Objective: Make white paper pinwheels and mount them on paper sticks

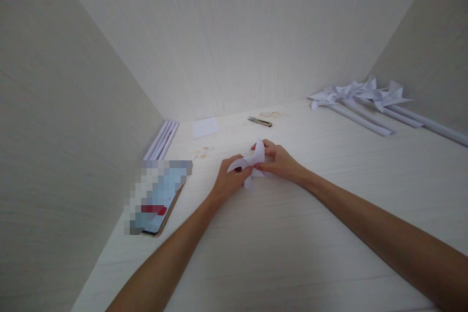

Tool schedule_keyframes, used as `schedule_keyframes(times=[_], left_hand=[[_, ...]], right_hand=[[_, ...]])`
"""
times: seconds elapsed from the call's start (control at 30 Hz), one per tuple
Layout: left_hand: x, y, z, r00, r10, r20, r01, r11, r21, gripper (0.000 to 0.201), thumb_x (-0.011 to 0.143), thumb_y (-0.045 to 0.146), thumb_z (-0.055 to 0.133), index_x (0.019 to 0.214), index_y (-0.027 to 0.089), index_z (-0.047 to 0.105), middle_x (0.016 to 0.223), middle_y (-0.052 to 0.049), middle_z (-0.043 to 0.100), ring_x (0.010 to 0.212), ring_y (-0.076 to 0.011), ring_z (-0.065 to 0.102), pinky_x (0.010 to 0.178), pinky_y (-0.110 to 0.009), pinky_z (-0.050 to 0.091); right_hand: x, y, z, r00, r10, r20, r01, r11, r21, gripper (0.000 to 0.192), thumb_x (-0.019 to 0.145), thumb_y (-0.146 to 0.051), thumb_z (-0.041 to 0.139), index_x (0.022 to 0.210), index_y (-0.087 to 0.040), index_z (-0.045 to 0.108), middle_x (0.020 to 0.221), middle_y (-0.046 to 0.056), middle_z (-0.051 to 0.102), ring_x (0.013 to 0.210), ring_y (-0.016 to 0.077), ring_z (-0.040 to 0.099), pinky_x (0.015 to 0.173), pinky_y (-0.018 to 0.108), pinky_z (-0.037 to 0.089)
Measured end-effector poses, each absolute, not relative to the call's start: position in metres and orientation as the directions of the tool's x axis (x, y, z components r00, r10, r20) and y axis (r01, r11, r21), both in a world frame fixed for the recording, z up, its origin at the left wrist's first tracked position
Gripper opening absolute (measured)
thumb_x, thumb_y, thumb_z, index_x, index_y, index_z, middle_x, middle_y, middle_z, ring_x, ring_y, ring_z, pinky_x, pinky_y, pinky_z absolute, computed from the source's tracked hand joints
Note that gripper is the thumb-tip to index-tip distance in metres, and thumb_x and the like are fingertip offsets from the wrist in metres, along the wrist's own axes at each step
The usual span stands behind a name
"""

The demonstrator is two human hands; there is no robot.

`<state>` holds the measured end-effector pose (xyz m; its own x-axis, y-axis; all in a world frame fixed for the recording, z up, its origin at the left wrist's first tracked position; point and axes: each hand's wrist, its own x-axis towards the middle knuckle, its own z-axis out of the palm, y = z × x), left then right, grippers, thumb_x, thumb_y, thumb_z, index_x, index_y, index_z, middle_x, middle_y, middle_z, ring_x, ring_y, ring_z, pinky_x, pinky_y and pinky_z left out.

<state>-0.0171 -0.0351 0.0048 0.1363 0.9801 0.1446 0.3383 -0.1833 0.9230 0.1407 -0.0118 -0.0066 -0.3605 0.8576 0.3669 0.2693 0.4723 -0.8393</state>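
Observation:
Between my two hands is a white paper pinwheel (252, 160), its blades curled in toward the middle and a corner sticking up. My left hand (230, 178) grips its left side, with the thumb pressed near the centre. My right hand (278, 160) pinches the right side, its thumb also close to the centre and the fingers behind a raised blade. Parts of the paper are hidden by the fingers. At the back right lie several finished-looking paper pinwheels (356, 91) on rolled paper sticks (360, 119).
Thread snips (260, 121) lie behind my hands, near the back wall. A white paper square (205, 127) and several rolled paper tubes (161, 140) are at the back left. A phone (164, 200), partly blurred out, rests left of my left arm. Walls enclose the table's back and sides.

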Motion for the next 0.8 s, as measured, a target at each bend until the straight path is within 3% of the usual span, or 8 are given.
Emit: schedule_keyframes(times=[0.2, 0.4, 0.5, 0.63, 0.7, 0.8], left_hand=[[-0.015, -0.031, -0.003, 0.111, 0.994, 0.024, 0.18, -0.043, 0.983, 0.012, 0.061, 0.025, 0.058, 0.054, 0.015, 0.06, 0.05, 0.001, 0.054, 0.048, -0.0105, 0.047, 0.047, -0.022, 0.035], [-0.015, -0.03, -0.007, 0.047, 0.998, 0.04, 0.181, -0.048, 0.982, 0.016, 0.06, 0.028, 0.06, 0.053, 0.014, 0.059, 0.049, 0.003, 0.053, 0.045, -0.0082, 0.043, 0.043, -0.021, 0.031], [-0.015, -0.03, -0.007, 0.04, 0.999, 0.023, 0.103, -0.027, 0.994, 0.013, 0.059, 0.027, 0.061, 0.057, 0.014, 0.062, 0.053, 0.002, 0.057, 0.047, -0.0082, 0.045, 0.047, -0.021, 0.033], [-0.017, -0.027, -0.005, 0.0, 1.0, -0.031, -0.125, 0.031, 0.992, 0.014, 0.053, 0.026, 0.066, 0.054, 0.013, 0.061, 0.052, 0.002, 0.057, 0.046, -0.0068, 0.044, 0.047, -0.02, 0.032], [-0.017, -0.028, -0.003, 0.045, 0.996, -0.083, -0.258, 0.092, 0.962, 0.017, 0.05, 0.027, 0.069, 0.05, 0.013, 0.059, 0.051, 0.002, 0.056, 0.044, -0.0061, 0.044, 0.046, -0.02, 0.032], [-0.017, -0.031, 0.001, 0.264, 0.953, -0.147, -0.352, 0.237, 0.905, 0.021, 0.042, 0.026, 0.074, 0.053, 0.012, 0.062, 0.054, 0.0, 0.059, 0.048, -0.0071, 0.048, 0.05, -0.021, 0.035]], right_hand=[[0.139, -0.013, -0.006, -0.276, 0.902, 0.331, 0.23, 0.397, -0.889, 0.01, 0.063, -0.021, 0.062, 0.072, -0.018, 0.066, 0.095, 0.005, 0.052, 0.086, 0.0166, 0.052, 0.078, 0.031, 0.041], [0.138, -0.013, -0.007, -0.221, 0.913, 0.344, 0.194, 0.387, -0.902, 0.008, 0.06, -0.022, 0.065, 0.066, -0.018, 0.065, 0.09, 0.004, 0.054, 0.086, 0.0161, 0.052, 0.076, 0.03, 0.041], [0.138, -0.013, -0.007, -0.125, 0.949, 0.289, 0.025, 0.294, -0.955, 0.011, 0.064, -0.029, 0.061, 0.065, -0.018, 0.062, 0.081, 0.002, 0.056, 0.077, 0.0136, 0.053, 0.068, 0.027, 0.042], [0.138, -0.011, -0.007, 0.131, 0.986, 0.102, -0.235, 0.131, -0.963, 0.011, 0.061, -0.026, 0.061, 0.065, -0.019, 0.055, 0.057, -0.005, 0.052, 0.053, 0.0076, 0.049, 0.053, 0.022, 0.039], [0.138, -0.01, -0.007, 0.171, 0.983, 0.066, -0.281, 0.113, -0.953, 0.014, 0.055, -0.021, 0.064, 0.065, -0.019, 0.054, 0.053, -0.007, 0.05, 0.047, 0.0059, 0.046, 0.049, 0.02, 0.037], [0.137, -0.01, -0.005, 0.13, 0.99, 0.062, -0.266, 0.095, -0.959, 0.014, 0.054, -0.02, 0.064, 0.065, -0.018, 0.056, 0.053, -0.006, 0.053, 0.047, 0.0062, 0.047, 0.047, 0.019, 0.036]])
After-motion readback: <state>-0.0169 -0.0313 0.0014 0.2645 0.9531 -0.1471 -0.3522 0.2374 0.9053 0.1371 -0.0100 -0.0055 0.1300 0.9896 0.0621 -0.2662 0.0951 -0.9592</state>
